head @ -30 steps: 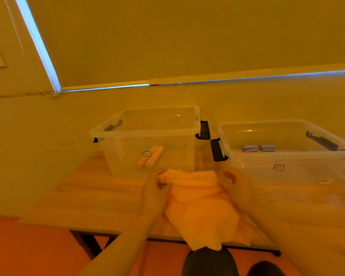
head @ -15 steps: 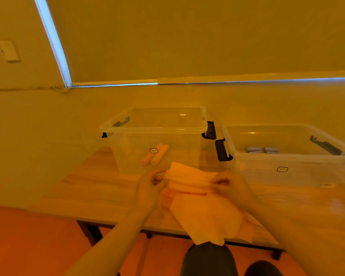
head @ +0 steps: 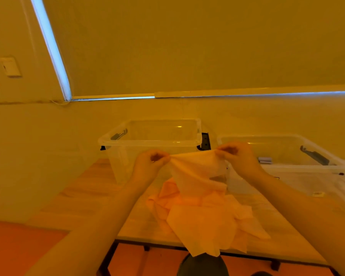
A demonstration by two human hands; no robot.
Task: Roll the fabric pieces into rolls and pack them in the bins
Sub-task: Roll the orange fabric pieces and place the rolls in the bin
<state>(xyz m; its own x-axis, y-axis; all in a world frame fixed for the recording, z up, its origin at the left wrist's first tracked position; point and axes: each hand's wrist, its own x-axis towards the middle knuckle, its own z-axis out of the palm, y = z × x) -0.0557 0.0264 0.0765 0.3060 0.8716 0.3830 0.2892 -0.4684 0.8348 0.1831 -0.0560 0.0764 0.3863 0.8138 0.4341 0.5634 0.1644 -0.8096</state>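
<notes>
- Left hand (head: 147, 166): raised above the worktop (head: 84, 188), its fingers (head: 157, 156) curled in a pinch on the left top corner of an orange fabric piece (head: 197, 172).
- Left bin (head: 149, 140): clear plastic, standing behind the left hand on the worktop; the lifted fabric piece hides much of its front wall, so its contents cannot be told here.
- Fabric piece: stretched between both hands, top edge taut, the rest hanging down to a loose pile of orange fabric (head: 207, 216) on the worktop, part of which droops over the near edge.
- Right hand (head: 239, 158): held a little higher than the left, its fingers (head: 227, 150) curled, pinching the right top corner of the same piece.
- Right bin (head: 287, 156): clear, just beside the left one, with a few grey rolls (head: 265, 160) inside near the far wall.
- Risks, as a judgement: the lower end looks caught up with the pile (lifting further could drag other pieces off the near edge); a pinch this close to the corners may slip; an uneven first fold would probably give a loose, lopsided roll.
</notes>
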